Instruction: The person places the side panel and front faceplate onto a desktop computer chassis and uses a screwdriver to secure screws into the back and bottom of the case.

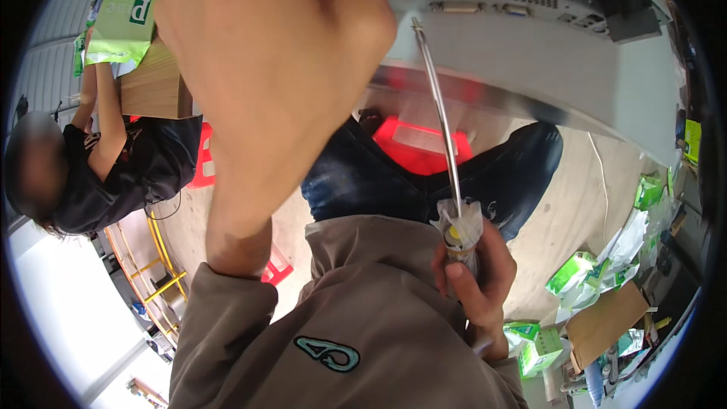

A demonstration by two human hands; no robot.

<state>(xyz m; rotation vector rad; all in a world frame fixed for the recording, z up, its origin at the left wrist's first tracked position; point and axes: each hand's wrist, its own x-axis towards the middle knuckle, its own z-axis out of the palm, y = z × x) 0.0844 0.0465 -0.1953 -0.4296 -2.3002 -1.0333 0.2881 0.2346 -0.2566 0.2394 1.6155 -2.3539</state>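
Observation:
My right hand is closed round the handle of a long screwdriver, which has clear plastic wrapped about its grip. The shaft points up and away, its tip in front of a grey device casing with a row of ports along it. Whether the tip touches the casing I cannot tell. Large and close at the upper left is my left hand, raised next to the casing with its fingers curled. Its fingertips lie beyond the upper edge, so anything in them is hidden.
A red plastic stool stands beyond my legs. To the left, a person in black reaches into a green bag beside a wooden surface. Cardboard and green-white packaging lie at right; a cable crosses the floor.

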